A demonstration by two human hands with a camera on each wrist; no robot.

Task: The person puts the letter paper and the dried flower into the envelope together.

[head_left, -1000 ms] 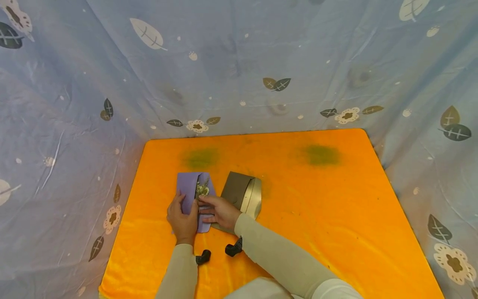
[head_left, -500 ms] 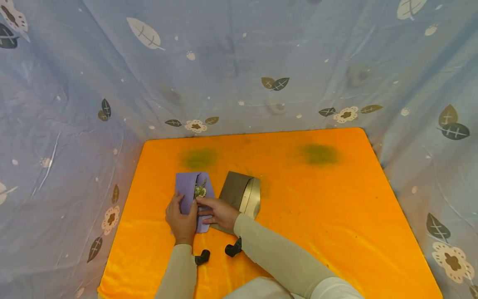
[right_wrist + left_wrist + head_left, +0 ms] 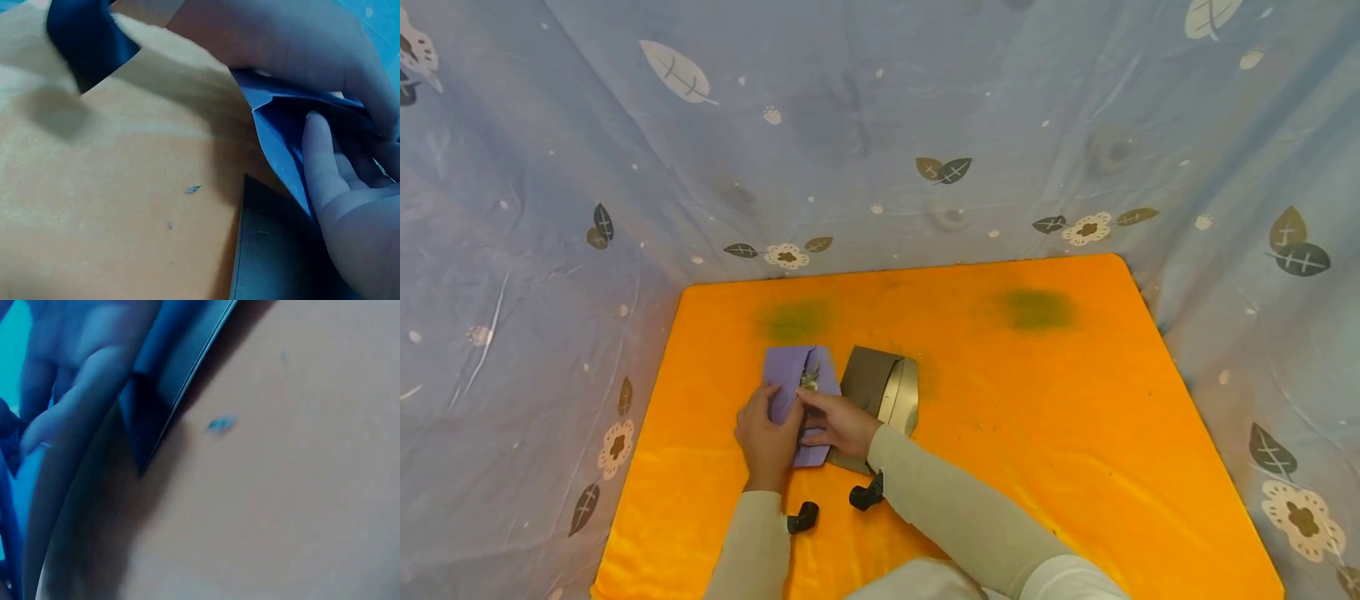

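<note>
A purple envelope (image 3: 782,367) stands tilted at the left of the table, its mouth facing right. My left hand (image 3: 766,437) grips its near-left side, with the thumb along the opening. A small bunch of dried flowers (image 3: 810,377) shows at the mouth, against the open flap. My right hand (image 3: 844,423) reaches in from the right, fingertips at the base of the flowers. In the right wrist view, fingers of the right hand (image 3: 365,225) lie inside the envelope's mouth (image 3: 275,134), and the flower stems are hidden. My left hand (image 3: 287,44) is across from them.
A dark brown envelope (image 3: 867,377) with a pale gold lining lies just right of the purple one, partly beneath my right hand. Small plant crumbs (image 3: 193,189) are scattered on the orange tablecloth (image 3: 1037,433). Patterned curtains (image 3: 865,108) enclose the back and sides.
The purple envelope has shifted slightly right and tilted a little, with my left thumb moving along. Less of the dried flowers shows at the mouth. The brown envelope stays put.
</note>
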